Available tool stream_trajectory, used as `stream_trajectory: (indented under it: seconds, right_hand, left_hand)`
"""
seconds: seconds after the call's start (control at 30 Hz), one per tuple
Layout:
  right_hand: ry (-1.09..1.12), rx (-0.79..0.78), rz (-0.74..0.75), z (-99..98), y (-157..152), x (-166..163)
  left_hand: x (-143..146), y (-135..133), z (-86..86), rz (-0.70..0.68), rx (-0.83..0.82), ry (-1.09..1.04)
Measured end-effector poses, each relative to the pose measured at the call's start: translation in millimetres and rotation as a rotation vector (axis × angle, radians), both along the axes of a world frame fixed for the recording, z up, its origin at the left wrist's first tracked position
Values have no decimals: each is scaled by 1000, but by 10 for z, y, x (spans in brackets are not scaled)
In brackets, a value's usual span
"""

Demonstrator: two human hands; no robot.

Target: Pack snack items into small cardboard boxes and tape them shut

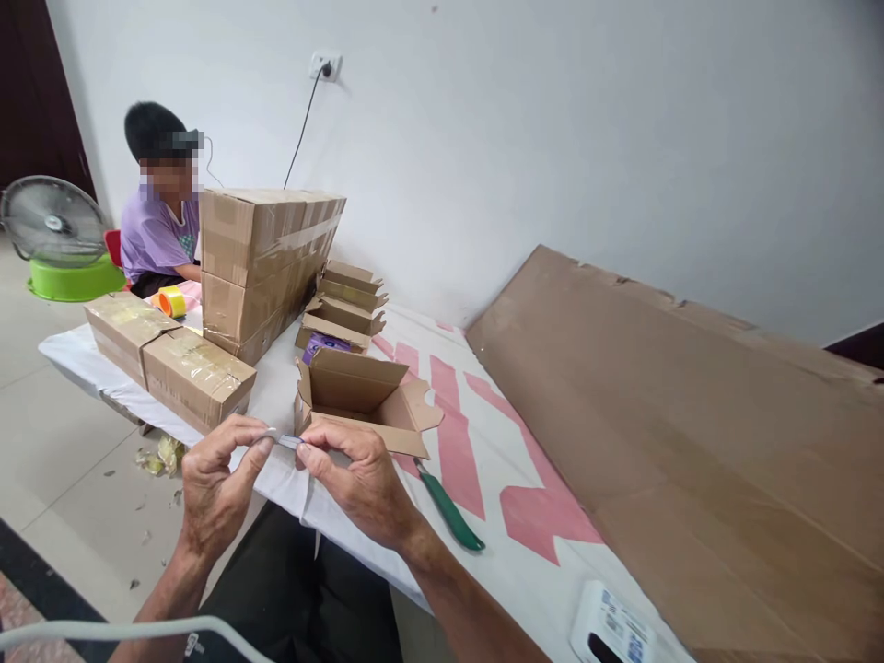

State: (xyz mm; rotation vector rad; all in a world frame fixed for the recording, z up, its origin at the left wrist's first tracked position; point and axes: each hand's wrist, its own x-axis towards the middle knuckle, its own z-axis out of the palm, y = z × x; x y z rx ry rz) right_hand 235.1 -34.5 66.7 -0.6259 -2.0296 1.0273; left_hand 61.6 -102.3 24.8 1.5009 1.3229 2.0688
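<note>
Between my two hands is a small, thin, whitish strip with a bluish edge [285, 441]; its exact kind is too small to make out. The fingertips of my left hand [225, 474] pinch one end of it. At the other end, my right hand [363, 470] pinches it between thumb and fingers. Just behind my hands stands an open cardboard box [363, 391] with its flaps up. A knife with a green handle [452, 511] lies to the right of my right hand, its blade end near the box.
Behind the open box are more open boxes [338, 318] and a purple packet [323, 345]. Taped cartons [269, 244] are stacked at the back, with a pair [200, 368] at left. Yellow tape [171, 301], a white device [611, 622], a large cardboard sheet [663, 442] and a seated person [158, 230] surround me.
</note>
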Motion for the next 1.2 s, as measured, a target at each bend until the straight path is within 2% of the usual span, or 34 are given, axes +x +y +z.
stream_trajectory:
  seconds: [0.1,0.17,0.33,0.5,0.6,0.77,1.2]
  right_hand:
    - [12,0,-50,-3,15,12]
    - [25,-24,-49,-3,25,24]
    - [41,-58,44,19,22,38]
    - [31,4,93,29,-8,45]
    - [11,62,76,16,-15,53]
    - [-3,113,56,-19,-7,64]
    - [-3,91,38,-90,5,73]
  left_hand:
    - [-90,-14,-42,-14,0,-160]
    - [-147,-38,-44,-89,-1,-220]
    - [-168,-121,73,-395,-44,-87]
    - [-97,-129,123,-513,-58,-76]
    - [-67,-110,79,-513,-55,-112]
    - [-24,-83,59,-441,-75,-145]
    - [-33,-92,140,-314,-77,-62]
